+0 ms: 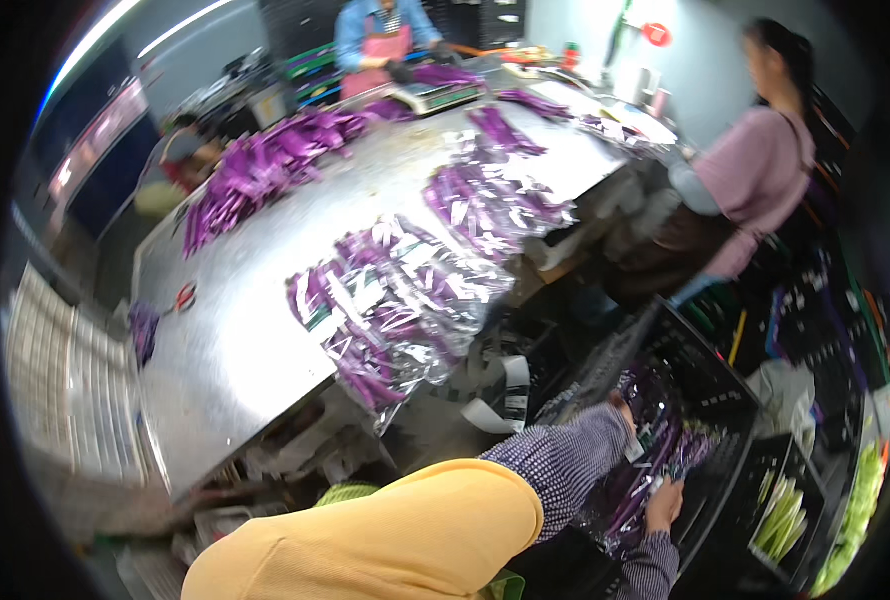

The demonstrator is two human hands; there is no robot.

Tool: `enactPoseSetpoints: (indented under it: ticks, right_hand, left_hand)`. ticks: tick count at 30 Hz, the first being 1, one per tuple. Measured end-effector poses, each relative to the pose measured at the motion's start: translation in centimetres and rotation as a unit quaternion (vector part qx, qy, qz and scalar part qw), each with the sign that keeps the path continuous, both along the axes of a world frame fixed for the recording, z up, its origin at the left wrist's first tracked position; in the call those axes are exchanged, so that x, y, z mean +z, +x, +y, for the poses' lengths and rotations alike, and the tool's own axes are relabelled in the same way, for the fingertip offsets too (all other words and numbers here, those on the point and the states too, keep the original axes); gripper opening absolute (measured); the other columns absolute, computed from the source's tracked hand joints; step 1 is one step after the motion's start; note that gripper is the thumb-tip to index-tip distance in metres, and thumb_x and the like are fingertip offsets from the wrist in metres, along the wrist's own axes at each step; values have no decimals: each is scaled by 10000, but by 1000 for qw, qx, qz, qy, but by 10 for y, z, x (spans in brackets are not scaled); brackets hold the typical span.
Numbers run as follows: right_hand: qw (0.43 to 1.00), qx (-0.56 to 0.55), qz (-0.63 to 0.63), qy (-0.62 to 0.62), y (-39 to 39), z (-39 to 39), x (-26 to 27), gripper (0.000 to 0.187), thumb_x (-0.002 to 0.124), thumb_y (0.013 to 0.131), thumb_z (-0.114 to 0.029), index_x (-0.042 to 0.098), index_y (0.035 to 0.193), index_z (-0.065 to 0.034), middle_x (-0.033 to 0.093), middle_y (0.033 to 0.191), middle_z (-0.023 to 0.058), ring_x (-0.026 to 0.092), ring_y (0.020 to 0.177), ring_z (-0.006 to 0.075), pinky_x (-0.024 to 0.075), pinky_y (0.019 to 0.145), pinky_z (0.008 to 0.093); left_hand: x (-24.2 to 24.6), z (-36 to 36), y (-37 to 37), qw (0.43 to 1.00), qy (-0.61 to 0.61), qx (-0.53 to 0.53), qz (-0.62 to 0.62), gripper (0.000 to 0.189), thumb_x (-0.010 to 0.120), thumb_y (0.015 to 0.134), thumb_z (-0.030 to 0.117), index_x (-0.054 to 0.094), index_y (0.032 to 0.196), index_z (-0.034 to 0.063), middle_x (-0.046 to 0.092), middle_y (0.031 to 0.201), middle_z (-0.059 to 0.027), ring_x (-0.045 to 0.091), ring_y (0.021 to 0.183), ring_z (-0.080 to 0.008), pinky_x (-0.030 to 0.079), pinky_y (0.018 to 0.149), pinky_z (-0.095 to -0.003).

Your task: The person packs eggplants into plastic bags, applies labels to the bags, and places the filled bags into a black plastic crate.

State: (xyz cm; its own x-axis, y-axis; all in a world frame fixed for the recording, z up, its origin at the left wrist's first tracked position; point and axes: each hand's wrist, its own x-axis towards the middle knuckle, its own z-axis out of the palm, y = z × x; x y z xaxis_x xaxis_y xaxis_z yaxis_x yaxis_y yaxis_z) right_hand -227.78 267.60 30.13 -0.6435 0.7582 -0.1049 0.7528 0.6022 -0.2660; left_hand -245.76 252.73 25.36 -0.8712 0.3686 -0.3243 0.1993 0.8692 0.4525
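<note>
A black plastic crate [715, 375] stands at the lower right, with clear bags of purple-stemmed leafy vegetables [651, 480] inside. Over it reach both of my arms, in checked sleeve covers. My right hand [664, 504] has its fingers closed on the edge of one bag. At the crate's far side, my left hand [625, 414] is beside the bags; most of its fingers are hidden, so its grip cannot be made out. A small white label [634, 448] shows on a bag just below it.
On the steel table [265, 315] lie more bagged purple vegetables [407, 300], a loose purple heap [265, 169] and red-handled scissors [184, 296]. One person stands behind a scale [439, 97], another at the right, a third at the far left. Crates with green vegetables [782, 517] stand right.
</note>
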Motion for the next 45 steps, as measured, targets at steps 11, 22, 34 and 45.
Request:
enactPoseSetpoints:
  ticks: [11,22,34,45]
  right_hand:
    - [962,209,105,142,-86,-25,78,509,545,991,-354,507,1312,40,546,1279,256,515,1193,405,404,1017,475]
    - [794,542,273,-36,-261,-397,165,382,676,896,-237,606,1172,18,608,1197,203,549,1135,363,420,996,426]
    - [866,494,-70,-34,-347,-545,104,1019,701,716,-715,462,1398,3,519,1390,245,453,1327,384,272,1102,562]
    - [793,476,-100,-368,-344,-538,56,625,892,626,-423,718,1022,29,730,957,141,691,850,224,528,763,345]
  left_hand:
    - [227,-283,69,847,442,-15,296,691,785,702,185,483,1286,-28,483,1341,-237,479,1240,-420,433,1004,-458]
    - [94,-586,56,685,241,682,82,999,833,718,321,247,1404,-109,353,1385,-314,370,1307,-426,349,1104,-451]
    - [124,-632,53,315,741,562,-188,182,695,814,18,616,972,-24,646,895,-121,664,757,-255,609,689,-437]
    - [104,-613,18,386,754,487,-214,225,683,868,78,647,1087,40,692,1027,-90,680,915,-210,566,867,-362]
